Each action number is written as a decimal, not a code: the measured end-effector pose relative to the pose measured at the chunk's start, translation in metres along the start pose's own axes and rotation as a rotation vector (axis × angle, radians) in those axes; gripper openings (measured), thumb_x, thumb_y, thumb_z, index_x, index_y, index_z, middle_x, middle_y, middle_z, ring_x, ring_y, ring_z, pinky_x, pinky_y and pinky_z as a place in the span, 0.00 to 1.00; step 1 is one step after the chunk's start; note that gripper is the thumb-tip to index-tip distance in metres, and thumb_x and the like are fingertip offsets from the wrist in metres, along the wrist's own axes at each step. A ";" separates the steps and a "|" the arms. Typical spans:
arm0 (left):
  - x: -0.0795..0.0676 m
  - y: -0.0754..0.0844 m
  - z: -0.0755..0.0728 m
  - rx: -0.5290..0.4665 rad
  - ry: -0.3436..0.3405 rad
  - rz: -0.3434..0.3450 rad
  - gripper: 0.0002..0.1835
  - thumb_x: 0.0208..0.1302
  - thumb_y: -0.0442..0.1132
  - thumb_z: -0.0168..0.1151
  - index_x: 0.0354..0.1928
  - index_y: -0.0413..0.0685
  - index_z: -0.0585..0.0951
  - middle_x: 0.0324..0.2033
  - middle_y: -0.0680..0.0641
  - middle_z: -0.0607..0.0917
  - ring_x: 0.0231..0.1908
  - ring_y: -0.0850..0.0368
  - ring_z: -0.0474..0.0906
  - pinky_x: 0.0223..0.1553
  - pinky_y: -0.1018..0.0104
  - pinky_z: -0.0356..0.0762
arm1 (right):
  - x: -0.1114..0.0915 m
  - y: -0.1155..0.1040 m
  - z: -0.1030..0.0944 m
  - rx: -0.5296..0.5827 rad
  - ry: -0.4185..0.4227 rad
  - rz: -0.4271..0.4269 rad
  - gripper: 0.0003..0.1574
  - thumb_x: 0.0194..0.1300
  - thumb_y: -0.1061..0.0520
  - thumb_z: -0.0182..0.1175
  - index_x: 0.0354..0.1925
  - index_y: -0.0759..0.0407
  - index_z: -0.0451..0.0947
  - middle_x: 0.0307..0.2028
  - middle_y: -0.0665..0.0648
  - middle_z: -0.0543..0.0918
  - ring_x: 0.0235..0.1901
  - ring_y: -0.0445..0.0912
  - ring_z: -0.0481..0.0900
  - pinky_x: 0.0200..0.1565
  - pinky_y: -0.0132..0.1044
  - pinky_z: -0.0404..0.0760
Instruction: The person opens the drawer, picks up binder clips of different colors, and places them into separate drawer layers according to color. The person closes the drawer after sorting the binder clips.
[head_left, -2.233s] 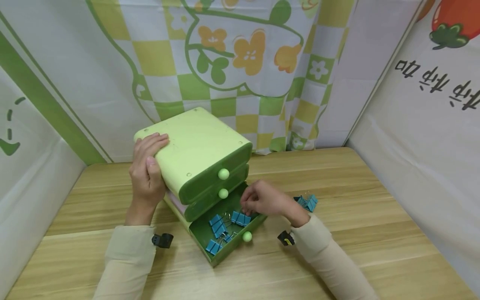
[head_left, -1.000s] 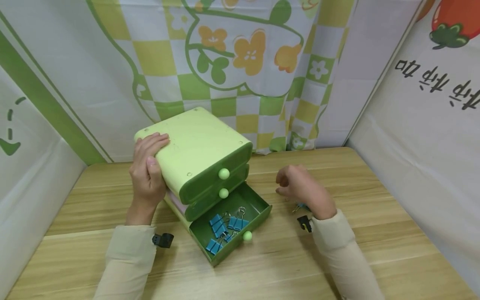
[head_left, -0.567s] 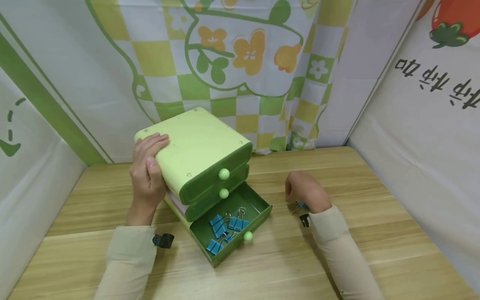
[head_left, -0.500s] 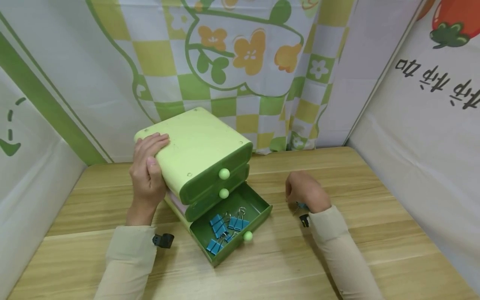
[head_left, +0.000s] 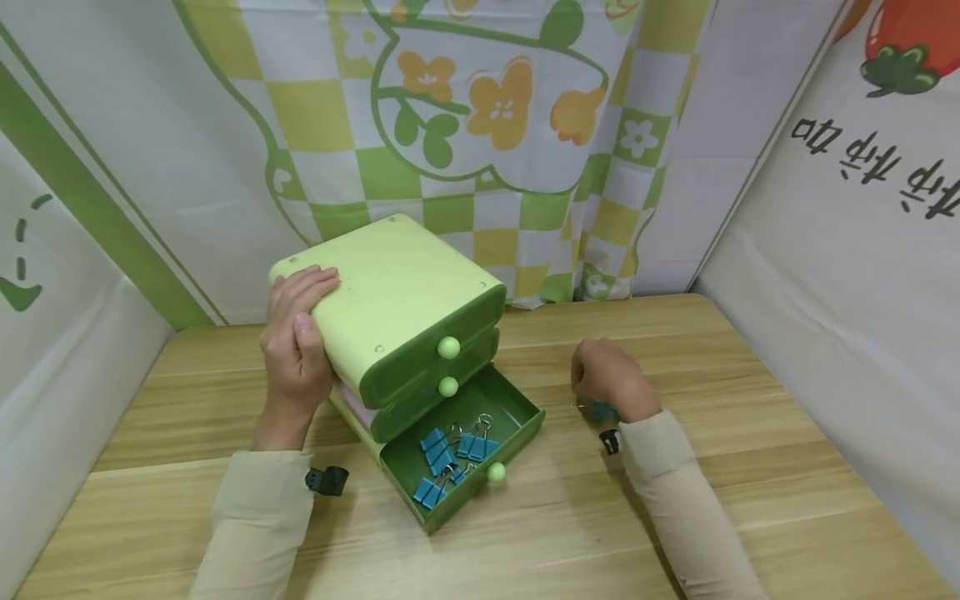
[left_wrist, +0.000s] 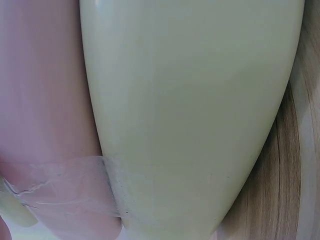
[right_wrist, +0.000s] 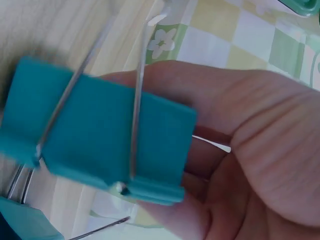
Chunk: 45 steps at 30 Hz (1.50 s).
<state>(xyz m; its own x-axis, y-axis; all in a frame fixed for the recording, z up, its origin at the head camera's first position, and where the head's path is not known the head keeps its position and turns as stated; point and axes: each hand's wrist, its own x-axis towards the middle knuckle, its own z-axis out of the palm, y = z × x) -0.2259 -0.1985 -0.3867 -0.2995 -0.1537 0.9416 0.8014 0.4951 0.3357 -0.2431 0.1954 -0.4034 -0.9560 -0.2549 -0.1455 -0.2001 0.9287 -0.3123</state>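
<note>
My left hand (head_left: 294, 342) rests on the left side of a light green drawer cabinet (head_left: 405, 283), its fingers laid over the top edge. The cabinet's bottom drawer (head_left: 510, 404) is pulled out, with several blue binder clips (head_left: 438, 450) lying inside. Right of the drawer, low over the table, my right hand (head_left: 611, 375) pinches a blue binder clip (right_wrist: 100, 125) between thumb and fingers; its wire handles stick out in the right wrist view. A second binder clip (right_wrist: 27, 220) shows below it there. The left wrist view holds only the cabinet's pale green and pink sides.
The cabinet stands on a wood-grain table (head_left: 750, 467). A patterned curtain (head_left: 450, 200) hangs behind it, and a white printed wall (head_left: 862, 275) closes the right side. The two upper drawers, with round knobs (head_left: 448, 347), are closed.
My right hand has left the drawer, moved right to the clips on the table and now lifts slightly. One clip in the drawer now stands free of the fingers. The left hand stays put.
</note>
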 end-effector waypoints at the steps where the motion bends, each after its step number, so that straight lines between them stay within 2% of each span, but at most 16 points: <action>1: 0.000 0.000 0.000 0.001 -0.001 -0.001 0.27 0.71 0.41 0.40 0.50 0.31 0.87 0.52 0.32 0.89 0.64 0.42 0.81 0.80 0.39 0.57 | 0.000 0.001 0.000 0.004 0.019 -0.013 0.11 0.56 0.71 0.65 0.24 0.57 0.86 0.28 0.54 0.86 0.27 0.46 0.77 0.30 0.37 0.78; 5: -0.001 -0.001 -0.001 0.005 -0.001 -0.005 0.28 0.71 0.41 0.40 0.51 0.32 0.87 0.52 0.32 0.89 0.65 0.43 0.81 0.81 0.39 0.57 | 0.001 0.005 -0.004 0.034 0.055 -0.057 0.07 0.60 0.68 0.66 0.34 0.61 0.89 0.36 0.59 0.90 0.34 0.49 0.83 0.38 0.43 0.85; 8: -0.001 -0.001 -0.001 0.003 0.002 -0.004 0.28 0.71 0.42 0.40 0.50 0.32 0.87 0.51 0.31 0.89 0.65 0.43 0.81 0.81 0.39 0.57 | 0.001 0.006 -0.008 0.077 0.066 -0.071 0.08 0.63 0.66 0.67 0.40 0.63 0.90 0.41 0.61 0.91 0.40 0.52 0.87 0.44 0.47 0.88; 14: 0.000 -0.001 0.000 -0.003 0.005 -0.001 0.28 0.71 0.42 0.40 0.50 0.31 0.87 0.51 0.31 0.89 0.64 0.42 0.81 0.80 0.39 0.57 | 0.000 0.009 -0.014 0.156 0.094 -0.068 0.09 0.67 0.63 0.66 0.43 0.63 0.90 0.39 0.59 0.91 0.40 0.50 0.87 0.46 0.46 0.88; 17: 0.000 -0.002 0.000 -0.002 0.005 -0.003 0.28 0.70 0.42 0.40 0.50 0.31 0.87 0.51 0.31 0.89 0.65 0.42 0.81 0.80 0.39 0.57 | 0.000 0.011 -0.018 0.212 0.100 -0.074 0.10 0.68 0.62 0.66 0.44 0.64 0.90 0.38 0.58 0.91 0.38 0.48 0.88 0.44 0.44 0.88; 21: -0.001 -0.002 0.000 -0.003 0.006 -0.004 0.28 0.71 0.42 0.40 0.50 0.31 0.87 0.51 0.31 0.89 0.65 0.43 0.81 0.80 0.39 0.57 | 0.000 0.011 -0.020 0.351 0.097 -0.069 0.12 0.69 0.61 0.66 0.48 0.66 0.89 0.37 0.59 0.92 0.39 0.55 0.91 0.39 0.38 0.86; 24: -0.001 -0.002 0.000 -0.004 0.006 -0.006 0.28 0.71 0.42 0.40 0.50 0.31 0.87 0.51 0.31 0.89 0.65 0.43 0.81 0.80 0.39 0.57 | 0.000 0.013 -0.019 0.465 0.098 -0.066 0.14 0.70 0.59 0.66 0.50 0.64 0.88 0.39 0.60 0.92 0.44 0.61 0.91 0.43 0.44 0.88; 26: -0.001 -0.002 0.000 -0.003 0.005 -0.007 0.28 0.70 0.42 0.40 0.50 0.31 0.87 0.51 0.31 0.89 0.65 0.43 0.81 0.80 0.39 0.57 | 0.001 0.014 -0.019 0.537 0.089 -0.053 0.15 0.72 0.57 0.66 0.53 0.63 0.87 0.42 0.61 0.92 0.48 0.62 0.91 0.50 0.52 0.88; 28: -0.001 -0.001 0.000 -0.003 0.004 -0.008 0.28 0.70 0.41 0.40 0.50 0.31 0.87 0.51 0.31 0.89 0.65 0.43 0.81 0.80 0.39 0.57 | 0.001 0.015 -0.019 0.603 0.068 -0.037 0.18 0.73 0.55 0.66 0.55 0.62 0.86 0.45 0.61 0.92 0.51 0.62 0.90 0.58 0.57 0.85; 31: -0.001 -0.001 0.001 -0.001 0.003 -0.010 0.28 0.70 0.41 0.40 0.50 0.31 0.87 0.51 0.31 0.89 0.65 0.43 0.81 0.80 0.39 0.57 | 0.002 0.016 -0.018 0.692 0.039 -0.027 0.20 0.73 0.54 0.66 0.58 0.63 0.85 0.47 0.62 0.92 0.53 0.62 0.89 0.63 0.56 0.83; 36: -0.001 -0.001 0.001 0.000 0.002 -0.015 0.28 0.70 0.41 0.40 0.50 0.31 0.87 0.52 0.31 0.89 0.65 0.44 0.81 0.81 0.39 0.56 | 0.005 0.010 -0.017 0.849 0.000 -0.056 0.22 0.71 0.58 0.67 0.58 0.71 0.82 0.47 0.64 0.92 0.50 0.56 0.92 0.61 0.55 0.85; 39: -0.001 -0.001 0.001 0.003 0.001 -0.017 0.28 0.70 0.41 0.39 0.51 0.32 0.87 0.52 0.32 0.89 0.65 0.45 0.80 0.81 0.39 0.56 | 0.006 0.004 -0.017 0.874 -0.013 -0.084 0.22 0.71 0.59 0.67 0.58 0.72 0.83 0.46 0.63 0.92 0.47 0.53 0.93 0.60 0.55 0.86; 45: -0.001 -0.001 0.001 0.005 -0.001 -0.022 0.28 0.70 0.41 0.39 0.51 0.32 0.87 0.52 0.32 0.89 0.65 0.46 0.81 0.81 0.40 0.56 | 0.003 -0.010 -0.014 0.830 -0.040 -0.143 0.18 0.70 0.58 0.69 0.54 0.67 0.86 0.46 0.66 0.92 0.50 0.63 0.91 0.59 0.58 0.87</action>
<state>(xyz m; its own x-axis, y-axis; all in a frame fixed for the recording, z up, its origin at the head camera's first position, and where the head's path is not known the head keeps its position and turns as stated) -0.2268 -0.1983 -0.3883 -0.3176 -0.1643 0.9339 0.7919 0.4958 0.3565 -0.2467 0.1892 -0.3878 -0.9218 -0.3793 -0.0806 -0.0809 0.3916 -0.9166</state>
